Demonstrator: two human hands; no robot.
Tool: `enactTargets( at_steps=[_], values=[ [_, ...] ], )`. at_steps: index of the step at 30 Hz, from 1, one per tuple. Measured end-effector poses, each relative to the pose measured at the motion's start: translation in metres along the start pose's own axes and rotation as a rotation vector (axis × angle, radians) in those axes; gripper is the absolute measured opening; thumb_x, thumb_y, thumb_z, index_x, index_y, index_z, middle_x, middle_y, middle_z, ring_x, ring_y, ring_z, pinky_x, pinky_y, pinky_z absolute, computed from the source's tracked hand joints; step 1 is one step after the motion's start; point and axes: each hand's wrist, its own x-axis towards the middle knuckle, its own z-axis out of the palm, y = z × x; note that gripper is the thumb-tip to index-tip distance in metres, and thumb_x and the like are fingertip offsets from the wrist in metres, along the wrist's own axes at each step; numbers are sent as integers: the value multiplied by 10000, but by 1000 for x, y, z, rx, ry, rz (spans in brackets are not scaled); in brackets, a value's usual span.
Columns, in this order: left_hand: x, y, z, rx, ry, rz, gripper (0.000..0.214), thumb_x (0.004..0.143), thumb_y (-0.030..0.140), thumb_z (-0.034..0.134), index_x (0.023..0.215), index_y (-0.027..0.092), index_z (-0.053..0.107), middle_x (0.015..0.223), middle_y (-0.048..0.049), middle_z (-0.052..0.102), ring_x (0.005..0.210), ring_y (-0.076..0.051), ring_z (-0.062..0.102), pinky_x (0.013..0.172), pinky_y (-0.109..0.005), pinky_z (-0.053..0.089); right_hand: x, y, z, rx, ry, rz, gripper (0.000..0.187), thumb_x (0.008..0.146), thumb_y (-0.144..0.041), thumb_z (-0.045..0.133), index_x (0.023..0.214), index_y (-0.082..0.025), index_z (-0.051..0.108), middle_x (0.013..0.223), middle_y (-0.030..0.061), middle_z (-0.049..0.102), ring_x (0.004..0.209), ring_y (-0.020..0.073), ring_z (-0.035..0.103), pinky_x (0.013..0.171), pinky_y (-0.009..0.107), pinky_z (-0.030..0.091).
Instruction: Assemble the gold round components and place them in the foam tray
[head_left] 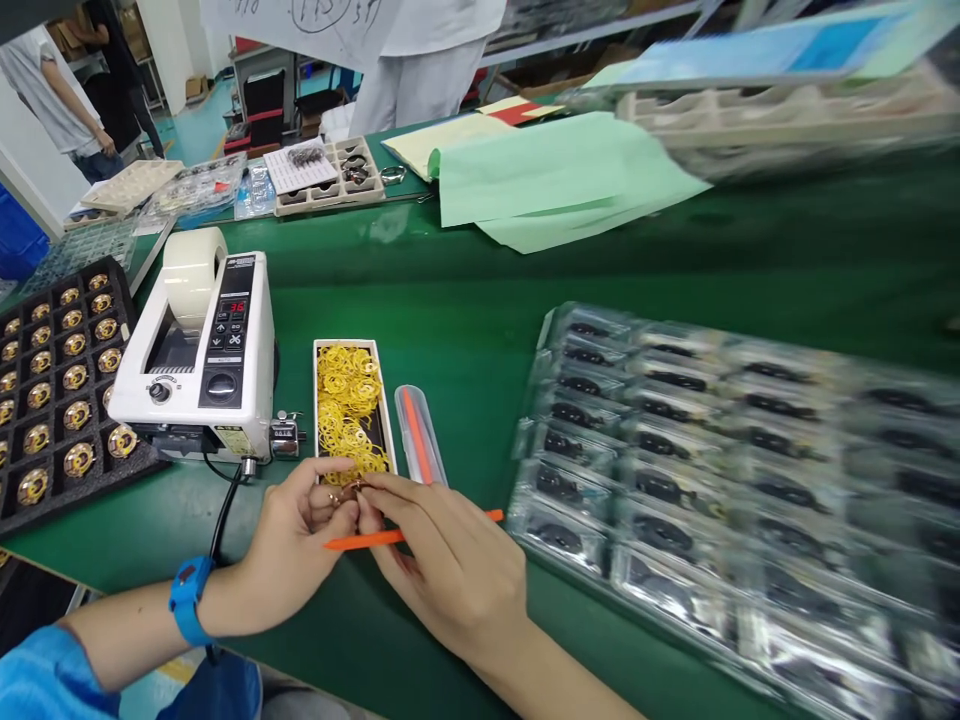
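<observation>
Brass-coloured part [352, 490], small and half hidden by fingertips, sits at the near end of the box of yellow rubber bands [345, 344], pinched between thumb and forefinger of the left hand [296, 545]. The right hand [450, 565], just nearer than the box, grips an orange stick [375, 538] lying crosswise, its fingertips meeting the part. A tape dispenser [199, 350] stands left of the box, a clear tube [418, 435] lies just beside its right wall, and blister trays [720, 470] lie well to its right.
</observation>
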Motion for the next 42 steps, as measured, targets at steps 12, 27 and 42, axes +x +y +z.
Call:
enactTargets(
  at_steps=[12, 27, 42],
  values=[
    [6, 6, 0, -93, -13, -33, 456, 648, 539, 781, 753, 181, 518, 554, 58, 580, 523, -92, 559, 572, -225, 440, 5, 0, 1, -19, 16, 45, 72, 933, -125, 530, 972, -123, 591, 718, 66, 698, 556, 156, 599, 560, 274, 478],
    [11, 20, -7, -124, 68, -112, 311, 570, 293, 835, 680, 145, 585, 583, 46, 588, 537, -85, 585, 546, -206, 446, 8, 19, -14, 424, -110, 232, 105, 966, -159, 482, 998, -193, 577, 808, 42, 600, 563, 108, 576, 451, 200, 449],
    [12, 25, -6, 86, -56, -96, 100, 578, 175, 627, 637, 159, 547, 500, 74, 511, 405, -37, 425, 407, -175, 336, 9, 16, -11, 486, -379, 104, 152, 1001, -146, 355, 930, -212, 471, 715, 0, 551, 529, 110, 494, 455, 199, 394]
  ],
)
